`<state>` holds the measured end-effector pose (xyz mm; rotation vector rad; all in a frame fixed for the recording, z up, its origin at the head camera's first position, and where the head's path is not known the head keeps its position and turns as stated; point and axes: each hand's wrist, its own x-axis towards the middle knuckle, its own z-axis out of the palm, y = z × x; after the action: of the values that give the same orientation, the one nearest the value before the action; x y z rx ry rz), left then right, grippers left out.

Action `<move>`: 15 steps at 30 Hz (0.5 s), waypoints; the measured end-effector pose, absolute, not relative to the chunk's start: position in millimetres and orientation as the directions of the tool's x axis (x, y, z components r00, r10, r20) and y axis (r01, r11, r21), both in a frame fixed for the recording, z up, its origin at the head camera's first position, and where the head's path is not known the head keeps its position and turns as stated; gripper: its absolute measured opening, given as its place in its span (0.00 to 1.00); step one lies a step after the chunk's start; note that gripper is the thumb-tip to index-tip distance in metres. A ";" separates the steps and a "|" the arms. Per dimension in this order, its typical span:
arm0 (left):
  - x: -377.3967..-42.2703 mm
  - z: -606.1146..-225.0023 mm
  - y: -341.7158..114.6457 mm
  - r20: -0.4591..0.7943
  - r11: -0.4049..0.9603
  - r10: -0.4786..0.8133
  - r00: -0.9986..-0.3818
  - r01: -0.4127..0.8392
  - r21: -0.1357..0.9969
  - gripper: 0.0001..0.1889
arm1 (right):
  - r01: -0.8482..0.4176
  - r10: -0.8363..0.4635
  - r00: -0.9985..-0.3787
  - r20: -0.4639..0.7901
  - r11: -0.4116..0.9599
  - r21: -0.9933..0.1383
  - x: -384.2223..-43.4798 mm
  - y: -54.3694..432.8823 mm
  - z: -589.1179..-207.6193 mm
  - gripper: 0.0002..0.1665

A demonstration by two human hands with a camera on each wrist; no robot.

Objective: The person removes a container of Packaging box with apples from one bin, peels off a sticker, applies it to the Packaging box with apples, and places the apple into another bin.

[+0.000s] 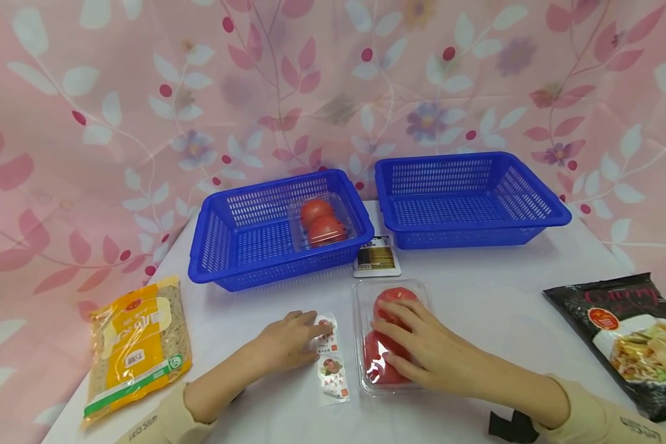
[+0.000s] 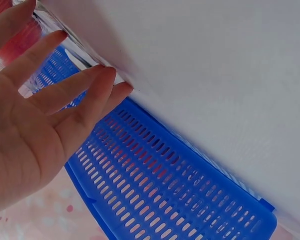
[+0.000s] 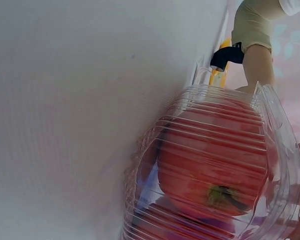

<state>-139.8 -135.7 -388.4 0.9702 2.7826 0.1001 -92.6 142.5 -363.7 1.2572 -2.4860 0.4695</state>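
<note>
My right hand (image 1: 433,348) rests with spread fingers on top of a clear plastic box (image 1: 362,333) of red tomatoes (image 1: 378,364) at the table's centre. Up close in the right wrist view, a tomato with a green stem (image 3: 222,192) shows through the ribbed wall. Just left of the box lies a strip of stickers (image 1: 332,385) printed with small round pictures. The fingers of my left hand (image 1: 285,345) touch its upper part and left edge. In the left wrist view that hand (image 2: 45,115) has its fingers extended, nothing in its palm.
Behind, a blue basket (image 1: 280,271) holds another clear box of tomatoes (image 1: 326,228); a second blue basket (image 1: 472,237) stands to its right. A small flat packet (image 1: 377,259) lies between them. A yellow bag (image 1: 139,345) is far left, a black noodle packet (image 1: 627,345) far right.
</note>
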 end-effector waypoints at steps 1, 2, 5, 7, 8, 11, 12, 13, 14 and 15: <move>-140.0 -388.3 -135.7 -0.157 0.781 0.625 -0.765 0.613 0.120 0.26 | -0.818 -0.712 -0.560 0.423 0.557 -0.144 -92.5 142.1 -363.7 0.26; -140.1 -388.3 -135.6 -0.155 0.779 0.627 -0.764 0.616 0.115 0.25 | -0.818 -0.712 -0.558 0.426 0.557 -0.142 -92.2 141.8 -363.5 0.26; -140.2 -388.5 -134.7 -0.141 0.778 0.628 -0.765 0.618 0.110 0.24 | -0.816 -0.710 -0.562 0.424 0.558 -0.147 -91.3 140.9 -362.9 0.25; -140.1 -389.3 -133.3 -0.125 0.774 0.633 -0.764 0.623 0.113 0.24 | -0.811 -0.709 -0.571 0.414 0.564 -0.155 -90.6 140.6 -362.6 0.25; -139.9 -389.9 -132.4 -0.117 0.771 0.636 -0.762 0.626 0.113 0.25 | -0.808 -0.707 -0.577 0.408 0.568 -0.159 -90.5 140.4 -362.4 0.25; -139.0 -392.4 -129.1 -0.086 0.758 0.652 -0.753 0.645 0.100 0.29 | -0.801 -0.705 -0.587 0.398 0.577 -0.159 -90.4 139.7 -362.6 0.25; -138.8 -393.7 -128.1 -0.077 0.752 0.658 -0.749 0.652 0.093 0.30 | -0.800 -0.705 -0.588 0.396 0.580 -0.156 -90.4 139.5 -363.0 0.25; -138.4 -394.7 -127.4 -0.070 0.750 0.662 -0.746 0.656 0.087 0.30 | -0.800 -0.706 -0.587 0.397 0.580 -0.152 -90.5 139.2 -363.6 0.25; -138.0 -395.8 -126.9 -0.064 0.747 0.664 -0.745 0.659 0.085 0.30 | -0.801 -0.706 -0.585 0.399 0.580 -0.148 -90.6 139.0 -364.2 0.25; -137.6 -396.6 -126.6 -0.059 0.746 0.666 -0.744 0.660 0.087 0.30 | -0.801 -0.707 -0.584 0.399 0.581 -0.143 -90.6 138.8 -364.9 0.25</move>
<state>-137.6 -126.6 -396.6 1.0859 2.8540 0.0924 -90.6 138.8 -364.9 1.2354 -2.5155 0.4480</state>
